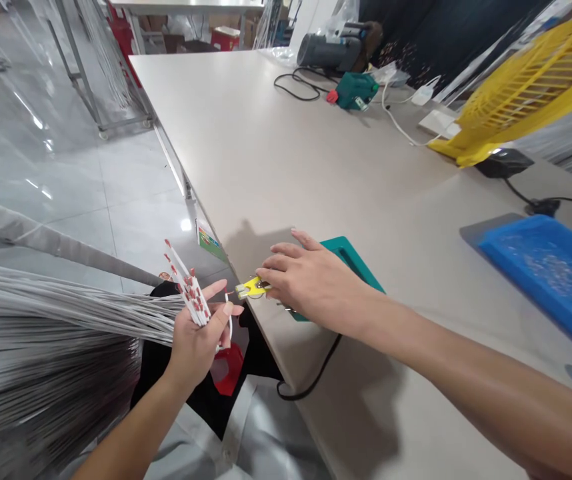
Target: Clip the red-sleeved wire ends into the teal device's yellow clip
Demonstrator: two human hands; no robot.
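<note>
My left hand [193, 340] is closed around a bundle of thin white cables [197, 303] with red ends. Between its thumb and fingers, one cable [227, 312] stands apart from the bundle, its tip by the metal nose of a yellow clip-like tool [253, 287]. My right hand [311, 283], palm down, grips the rear of this tool near the table edge; the thumb is mostly hidden and the other fingers are stretched. Under that hand lies a flat teal device [353, 257], partly covered.
Many more white cables [56, 333] hang at the left. On the table [266, 153] are a blue tray [551, 267] with small bits, a yellow fan [526, 87], a small green machine [356, 90] and a grey motor [329, 52]. A black cord [316, 383] loops at the near edge.
</note>
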